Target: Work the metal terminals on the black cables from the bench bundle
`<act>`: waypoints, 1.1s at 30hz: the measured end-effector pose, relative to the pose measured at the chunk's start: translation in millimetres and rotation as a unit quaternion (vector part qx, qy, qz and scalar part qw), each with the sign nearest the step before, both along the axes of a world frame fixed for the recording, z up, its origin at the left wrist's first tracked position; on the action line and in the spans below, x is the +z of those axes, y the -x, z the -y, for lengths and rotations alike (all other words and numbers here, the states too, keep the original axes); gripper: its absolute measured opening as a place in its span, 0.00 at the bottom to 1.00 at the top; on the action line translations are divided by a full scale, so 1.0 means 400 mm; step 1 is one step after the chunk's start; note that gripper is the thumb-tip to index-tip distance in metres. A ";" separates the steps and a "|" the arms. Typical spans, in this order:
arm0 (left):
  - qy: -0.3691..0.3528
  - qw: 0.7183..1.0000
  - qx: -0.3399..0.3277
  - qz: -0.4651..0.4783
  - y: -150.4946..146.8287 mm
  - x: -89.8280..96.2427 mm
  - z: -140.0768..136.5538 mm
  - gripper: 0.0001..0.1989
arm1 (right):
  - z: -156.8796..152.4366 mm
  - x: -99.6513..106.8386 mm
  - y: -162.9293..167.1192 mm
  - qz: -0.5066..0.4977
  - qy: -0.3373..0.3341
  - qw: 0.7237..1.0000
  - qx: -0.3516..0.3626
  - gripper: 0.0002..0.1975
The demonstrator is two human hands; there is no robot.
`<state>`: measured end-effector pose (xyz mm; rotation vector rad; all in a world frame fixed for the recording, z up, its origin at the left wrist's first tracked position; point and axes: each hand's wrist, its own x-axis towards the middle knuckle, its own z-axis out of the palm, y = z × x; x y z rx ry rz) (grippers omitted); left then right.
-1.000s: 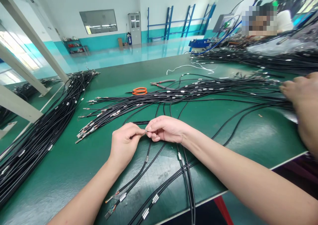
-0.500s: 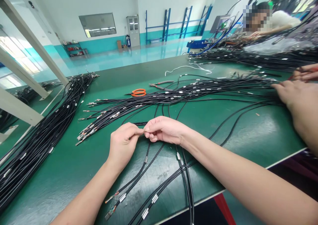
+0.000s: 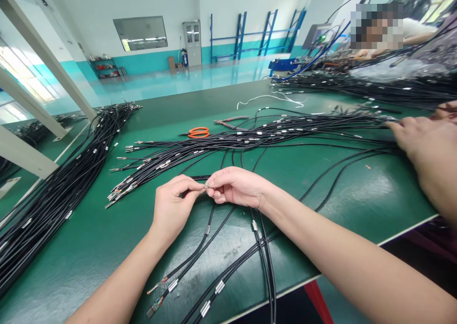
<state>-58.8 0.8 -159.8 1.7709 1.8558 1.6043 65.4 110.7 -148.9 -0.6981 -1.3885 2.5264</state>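
My left hand (image 3: 173, 201) and my right hand (image 3: 236, 187) meet fingertip to fingertip above the table. Both are closed in a pinch at one tiny metallic piece (image 3: 206, 186), mostly covered by the fingers, too small to name. Just behind the fingertips lies a short stretch of black cable (image 3: 200, 177). Below my hands, loose black cables run toward the front edge, some carrying silver metal sleeves (image 3: 219, 287). One cable ends in a metal connector (image 3: 154, 308); another has bare coloured wires (image 3: 156, 286).
Beyond my hands lies a bundle of black cables (image 3: 214, 142) on the green table (image 3: 132, 238). Orange-handled scissors (image 3: 198, 132) and grey-handled pliers (image 3: 232, 121) rest behind it. A thicker cable bundle (image 3: 82, 171) fills the left. At right, a co-worker's hand (image 3: 421, 138) touches cables.
My hands keep their pinch, the left having shifted slightly left; a little more of the metallic piece shows between the fingertips. The co-worker's hand at right has moved slightly left.
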 end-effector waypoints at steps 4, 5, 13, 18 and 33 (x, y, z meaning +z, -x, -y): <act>-0.002 1.000 -0.008 -0.013 0.001 -0.004 0.001 0.08 | 0.000 -0.007 0.005 0.003 0.008 1.000 0.002 0.03; -0.003 1.000 -0.011 -0.013 0.001 -0.004 0.001 0.09 | 0.001 -0.008 0.005 0.004 0.007 1.000 0.001 0.03; 0.018 0.998 0.003 0.054 0.000 0.002 -0.003 0.06 | 0.004 0.005 -0.002 0.002 -0.037 0.999 -0.001 0.06; 0.084 0.983 0.005 0.163 0.004 0.006 -0.009 0.03 | 0.002 0.015 -0.009 -0.010 -0.103 0.995 -0.007 0.08; 0.117 0.975 0.019 0.190 0.005 0.007 -0.007 0.04 | 0.014 0.018 -0.005 0.038 -0.255 0.966 -0.030 0.13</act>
